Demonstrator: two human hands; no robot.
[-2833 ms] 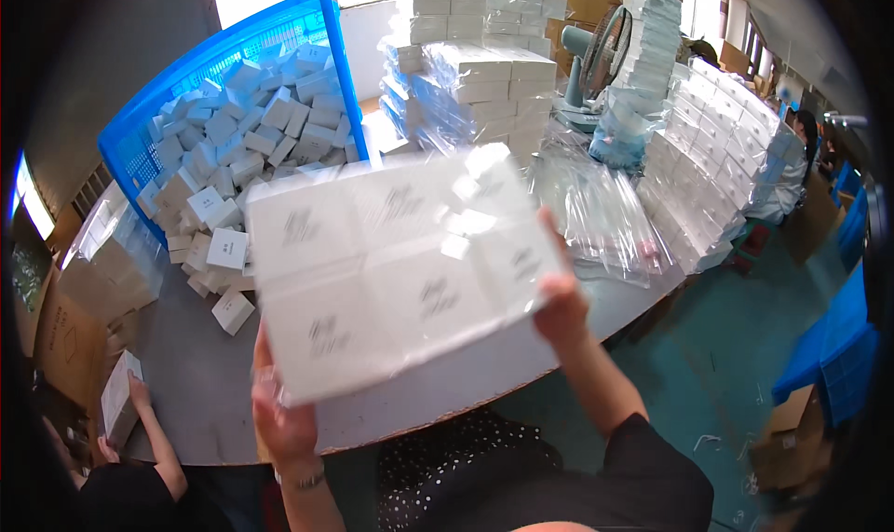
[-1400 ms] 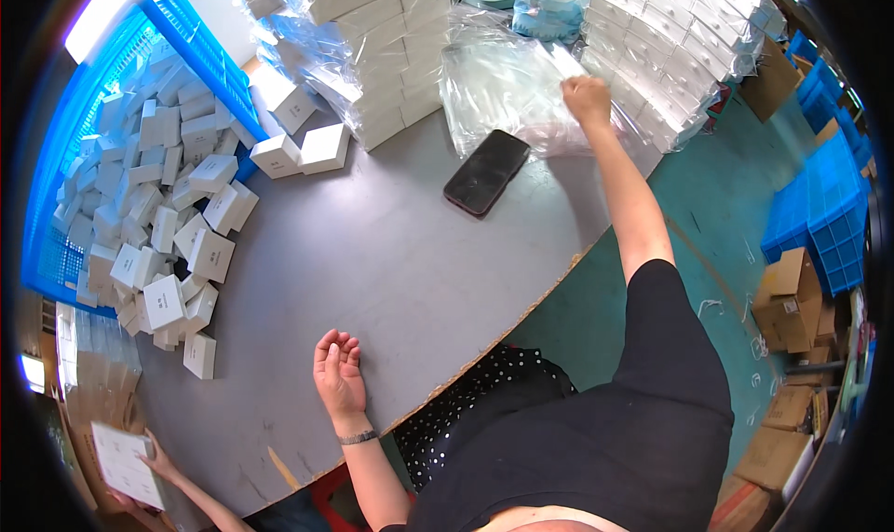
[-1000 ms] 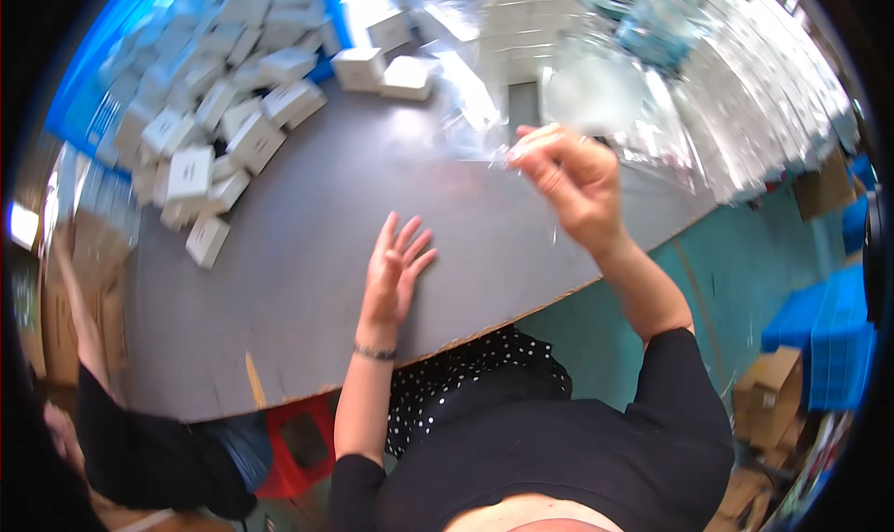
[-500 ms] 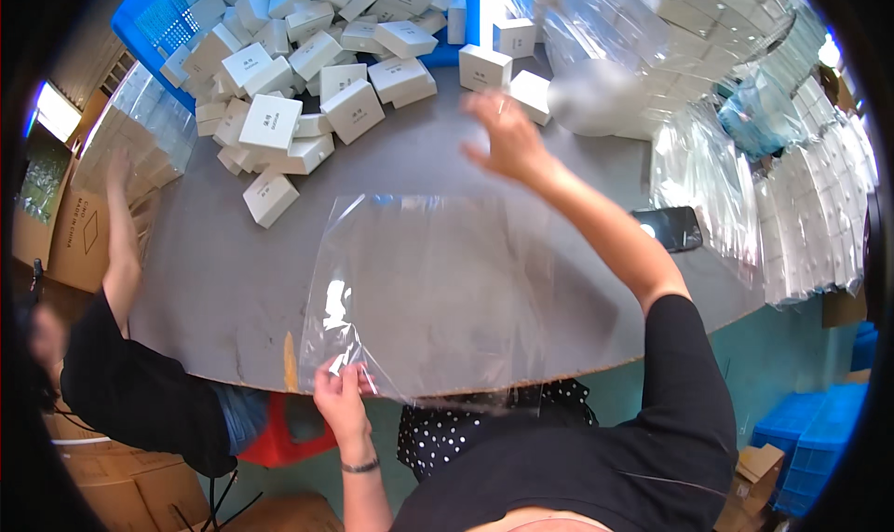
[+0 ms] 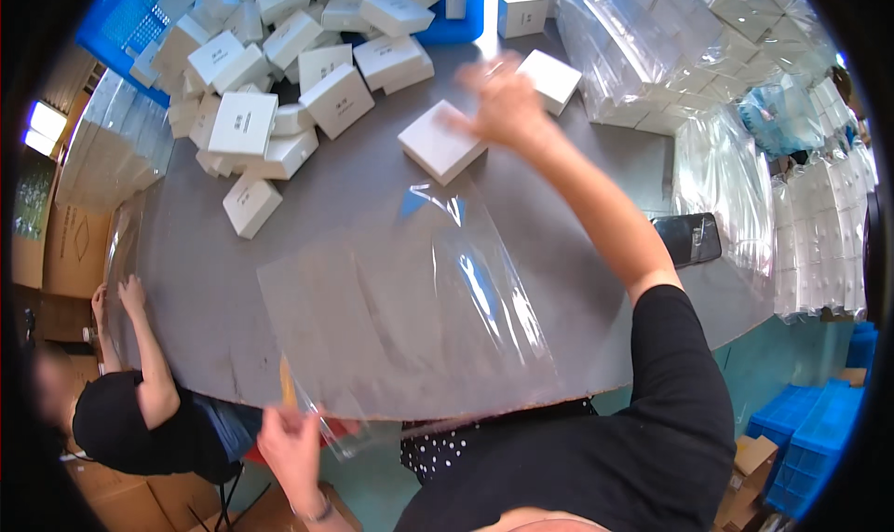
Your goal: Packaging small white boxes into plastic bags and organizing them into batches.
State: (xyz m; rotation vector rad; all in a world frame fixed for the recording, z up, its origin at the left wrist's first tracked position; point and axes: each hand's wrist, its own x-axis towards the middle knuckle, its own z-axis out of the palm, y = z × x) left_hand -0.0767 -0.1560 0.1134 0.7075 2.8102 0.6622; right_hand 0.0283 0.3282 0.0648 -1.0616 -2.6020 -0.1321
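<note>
A clear plastic bag (image 5: 400,318) lies flat on the grey table in front of me, its near edge hanging over the table's rim. My left hand (image 5: 291,443) pinches its near left corner, fingers closed. Over the table's far part my right hand (image 5: 503,103) is blurred by motion, with its fingers spread. Its thumb is close to a white box (image 5: 440,145) beyond the bag; whether they touch, I cannot tell. Another white box (image 5: 551,82) lies just right of that hand.
Many white boxes (image 5: 242,122) pile up before a blue basket (image 5: 116,29). Wrapped box stacks (image 5: 643,57) stand at right, near a black phone (image 5: 687,238). At the left a co-worker's hands (image 5: 130,294) handle clear plastic by the table edge.
One white box has come nearer and left, toward the bag. My left hand has moved left and nearer with the bag's corner, turning the bag. The co-worker's arm has drawn back.
</note>
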